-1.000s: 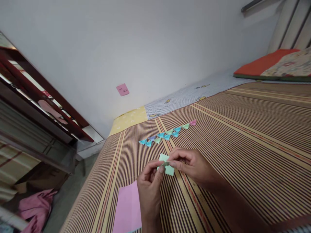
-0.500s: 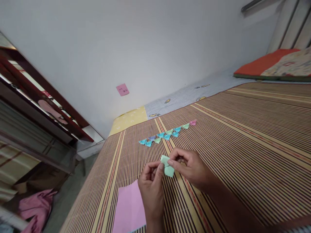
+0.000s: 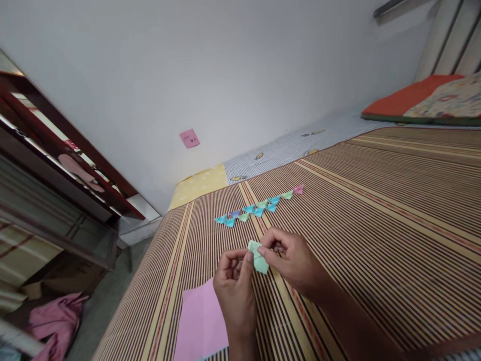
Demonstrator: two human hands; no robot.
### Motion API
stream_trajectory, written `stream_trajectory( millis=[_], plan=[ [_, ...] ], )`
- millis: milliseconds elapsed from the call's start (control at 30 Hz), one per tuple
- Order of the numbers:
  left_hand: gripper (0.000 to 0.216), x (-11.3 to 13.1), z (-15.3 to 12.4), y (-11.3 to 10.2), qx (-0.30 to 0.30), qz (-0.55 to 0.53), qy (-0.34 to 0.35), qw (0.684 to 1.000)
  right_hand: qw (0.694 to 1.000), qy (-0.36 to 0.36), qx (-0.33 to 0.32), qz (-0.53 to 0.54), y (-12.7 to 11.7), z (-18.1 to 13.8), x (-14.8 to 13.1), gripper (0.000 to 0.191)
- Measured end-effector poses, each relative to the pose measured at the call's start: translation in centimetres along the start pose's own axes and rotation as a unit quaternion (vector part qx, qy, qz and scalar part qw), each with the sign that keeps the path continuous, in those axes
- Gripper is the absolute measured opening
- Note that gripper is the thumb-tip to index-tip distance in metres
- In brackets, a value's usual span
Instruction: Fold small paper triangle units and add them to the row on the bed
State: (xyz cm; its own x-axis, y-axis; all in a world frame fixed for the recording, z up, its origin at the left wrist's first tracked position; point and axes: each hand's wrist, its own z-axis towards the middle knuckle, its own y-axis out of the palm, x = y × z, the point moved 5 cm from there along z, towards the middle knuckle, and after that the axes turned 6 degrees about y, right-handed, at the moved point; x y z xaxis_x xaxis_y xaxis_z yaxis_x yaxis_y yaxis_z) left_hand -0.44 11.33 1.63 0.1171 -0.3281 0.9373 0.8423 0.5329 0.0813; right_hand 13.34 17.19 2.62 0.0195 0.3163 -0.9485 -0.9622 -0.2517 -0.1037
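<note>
A small piece of folded light-green paper [image 3: 260, 262] is held up between both hands, above the striped mat. My left hand [image 3: 236, 281] pinches its left edge between thumb and forefinger. From the other side, my right hand [image 3: 291, 255] grips its upper right part, thumb on top; the right fingertips behind it are partly hidden. Beyond the hands, several small folded paper triangles [image 3: 258, 212] in blue, green, purple and pink lie in two slanting rows. A pink sheet of paper [image 3: 201, 321] lies left of my left wrist, which covers part of its edge.
The striped mat [image 3: 361, 215] covers the bed up to a checked cloth [image 3: 278, 153] and a yellow cloth [image 3: 199, 186] along the wall. A pink note [image 3: 189, 139] is stuck there. Orange folded bedding [image 3: 409, 98] lies far right; pink fabric [image 3: 56, 321] lies at lower left.
The right thumb has shifted slightly left and up on the green paper. My left hand has moved a little. Both hands keep hold; the triangles have stayed put.
</note>
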Motion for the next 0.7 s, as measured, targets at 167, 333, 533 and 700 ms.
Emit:
stream_trajectory(
  millis=[167, 333, 533, 700],
  plan=[
    [0.028, 0.0, -0.2, 0.1, 0.009, -0.014, -0.012, 1.0, 1.0, 0.001, 0.009, -0.011, 0.0, 0.1, -0.1, 0.012],
    [0.039, 0.2, -0.1, 0.1, -0.012, 0.003, -0.02, 1.0, 1.0, 0.017, 0.009, -0.014, 0.0, 0.1, -0.3, 0.01],
    [0.03, -0.7, 0.3, 0.0, -0.062, -0.005, -0.054, 0.997, 0.999, 0.022, -0.017, -0.033, -0.2, -0.1, -0.4, 0.009],
    [0.022, -1.0, 0.5, 0.0, -0.094, -0.026, -0.076, 0.992, 0.998, 0.02, -0.055, -0.033, -0.2, -0.2, -0.6, 0.01]
  ],
)
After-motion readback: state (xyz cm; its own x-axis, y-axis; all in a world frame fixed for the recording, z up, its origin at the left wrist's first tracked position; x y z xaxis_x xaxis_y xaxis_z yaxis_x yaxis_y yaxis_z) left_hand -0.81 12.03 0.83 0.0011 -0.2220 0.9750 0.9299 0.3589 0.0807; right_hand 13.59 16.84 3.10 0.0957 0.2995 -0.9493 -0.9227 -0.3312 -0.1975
